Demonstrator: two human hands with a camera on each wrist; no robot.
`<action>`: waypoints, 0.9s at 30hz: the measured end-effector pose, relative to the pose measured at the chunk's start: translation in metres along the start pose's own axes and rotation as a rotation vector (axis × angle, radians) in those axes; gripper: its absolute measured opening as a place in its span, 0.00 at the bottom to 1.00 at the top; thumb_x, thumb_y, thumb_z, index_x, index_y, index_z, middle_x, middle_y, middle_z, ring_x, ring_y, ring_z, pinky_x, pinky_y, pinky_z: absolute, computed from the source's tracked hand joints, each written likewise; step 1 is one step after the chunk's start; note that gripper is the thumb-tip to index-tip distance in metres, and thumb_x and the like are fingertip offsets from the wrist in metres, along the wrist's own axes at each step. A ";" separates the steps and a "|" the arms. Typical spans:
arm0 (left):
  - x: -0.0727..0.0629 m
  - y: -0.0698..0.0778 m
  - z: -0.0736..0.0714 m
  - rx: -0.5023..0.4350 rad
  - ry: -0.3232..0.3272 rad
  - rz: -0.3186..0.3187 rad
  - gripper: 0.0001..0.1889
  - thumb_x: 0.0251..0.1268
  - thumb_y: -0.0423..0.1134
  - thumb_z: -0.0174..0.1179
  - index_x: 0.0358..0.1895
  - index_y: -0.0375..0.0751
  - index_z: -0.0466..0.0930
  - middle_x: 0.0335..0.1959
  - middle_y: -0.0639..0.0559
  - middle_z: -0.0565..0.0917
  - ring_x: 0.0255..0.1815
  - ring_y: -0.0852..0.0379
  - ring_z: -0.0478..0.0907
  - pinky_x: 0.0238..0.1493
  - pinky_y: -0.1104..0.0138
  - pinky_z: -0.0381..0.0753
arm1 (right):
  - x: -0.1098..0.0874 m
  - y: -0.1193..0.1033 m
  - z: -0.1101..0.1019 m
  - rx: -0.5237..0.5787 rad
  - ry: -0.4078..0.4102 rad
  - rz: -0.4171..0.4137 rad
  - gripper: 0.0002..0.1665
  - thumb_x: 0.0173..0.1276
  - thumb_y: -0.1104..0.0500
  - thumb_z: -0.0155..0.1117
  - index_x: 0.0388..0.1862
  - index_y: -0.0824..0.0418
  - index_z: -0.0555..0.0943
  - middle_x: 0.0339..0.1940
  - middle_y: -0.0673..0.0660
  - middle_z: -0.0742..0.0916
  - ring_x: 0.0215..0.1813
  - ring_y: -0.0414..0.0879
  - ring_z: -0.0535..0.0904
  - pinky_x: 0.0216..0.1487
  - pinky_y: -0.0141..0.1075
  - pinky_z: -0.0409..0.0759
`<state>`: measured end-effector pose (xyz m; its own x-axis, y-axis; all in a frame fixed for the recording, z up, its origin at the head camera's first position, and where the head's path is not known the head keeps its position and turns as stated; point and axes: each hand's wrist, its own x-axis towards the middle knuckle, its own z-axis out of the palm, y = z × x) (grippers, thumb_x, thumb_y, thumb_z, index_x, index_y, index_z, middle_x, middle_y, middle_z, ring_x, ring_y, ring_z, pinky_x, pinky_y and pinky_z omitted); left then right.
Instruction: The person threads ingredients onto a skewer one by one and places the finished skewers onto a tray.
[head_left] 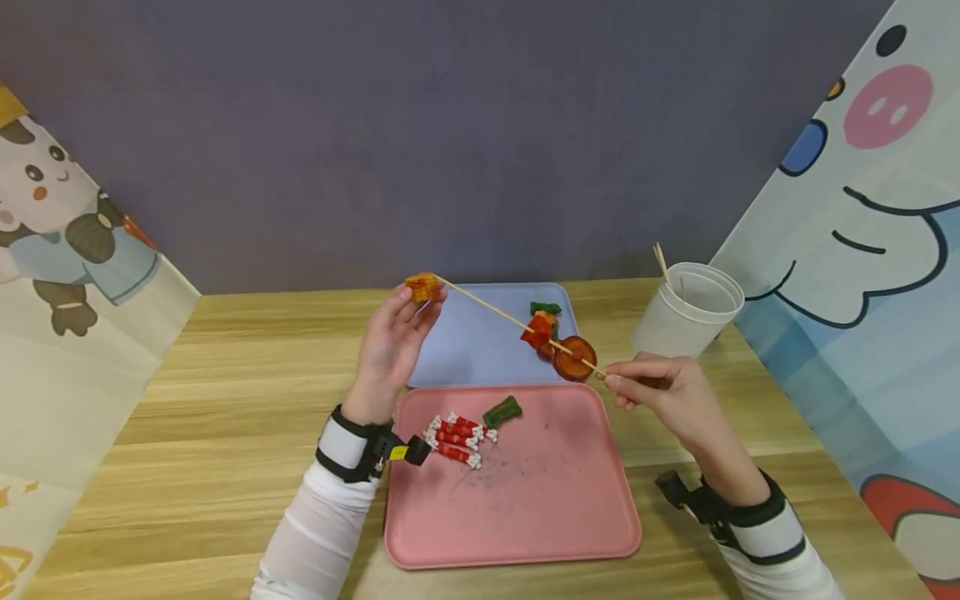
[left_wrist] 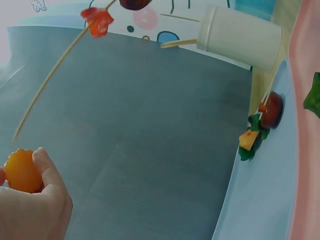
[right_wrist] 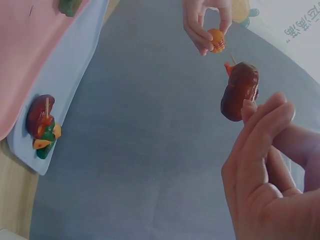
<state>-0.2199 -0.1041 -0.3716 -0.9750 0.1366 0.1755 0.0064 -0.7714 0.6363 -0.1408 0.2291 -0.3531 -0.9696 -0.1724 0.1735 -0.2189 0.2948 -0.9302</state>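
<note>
My left hand [head_left: 396, 337] pinches an orange-yellow toy corn piece [head_left: 423, 287] between thumb and fingers, above the blue tray's far left corner. My right hand [head_left: 663, 392] pinches the lower end of a thin wooden skewer [head_left: 487, 306]. Near that end the skewer carries a round brown sausage-like piece [right_wrist: 241, 90], and beyond it a red piece [left_wrist: 98, 22] with pointed edges. The bare tip points at the corn piece; in the left wrist view a small gap separates them.
A pink tray [head_left: 555, 517] holds several red-and-white pieces [head_left: 457, 437] and a green piece [head_left: 502, 412]. Behind it, a blue tray [head_left: 457, 350] bears another loaded skewer [left_wrist: 257, 127]. At right stands a white cup [head_left: 678, 312] with wooden sticks [head_left: 662, 262]. A grey panel [head_left: 450, 150] rises behind.
</note>
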 end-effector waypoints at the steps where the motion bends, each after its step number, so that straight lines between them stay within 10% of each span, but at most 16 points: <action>1: 0.000 0.001 0.000 -0.011 -0.004 -0.002 0.11 0.73 0.35 0.45 0.50 0.38 0.76 0.48 0.45 0.82 0.52 0.51 0.78 0.57 0.67 0.75 | -0.001 0.000 0.000 0.003 0.000 -0.009 0.13 0.62 0.68 0.65 0.40 0.79 0.82 0.25 0.48 0.84 0.25 0.42 0.82 0.28 0.33 0.82; 15: 0.001 0.010 0.002 -0.014 0.053 0.045 0.09 0.69 0.31 0.52 0.43 0.36 0.82 0.44 0.46 0.82 0.48 0.52 0.80 0.61 0.65 0.74 | -0.005 -0.003 -0.001 -0.073 0.019 0.022 0.13 0.62 0.66 0.65 0.42 0.75 0.83 0.25 0.48 0.82 0.26 0.41 0.82 0.28 0.33 0.82; 27: -0.002 0.010 0.002 -0.069 -0.048 0.005 0.11 0.73 0.39 0.49 0.49 0.38 0.77 0.47 0.43 0.82 0.48 0.51 0.79 0.52 0.69 0.78 | -0.006 -0.002 -0.002 -0.076 0.009 0.020 0.12 0.62 0.65 0.66 0.41 0.73 0.84 0.25 0.49 0.83 0.25 0.43 0.82 0.28 0.35 0.82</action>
<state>-0.2178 -0.1102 -0.3641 -0.9630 0.1609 0.2160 -0.0054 -0.8132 0.5820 -0.1345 0.2318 -0.3519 -0.9747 -0.1577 0.1583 -0.2068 0.3683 -0.9064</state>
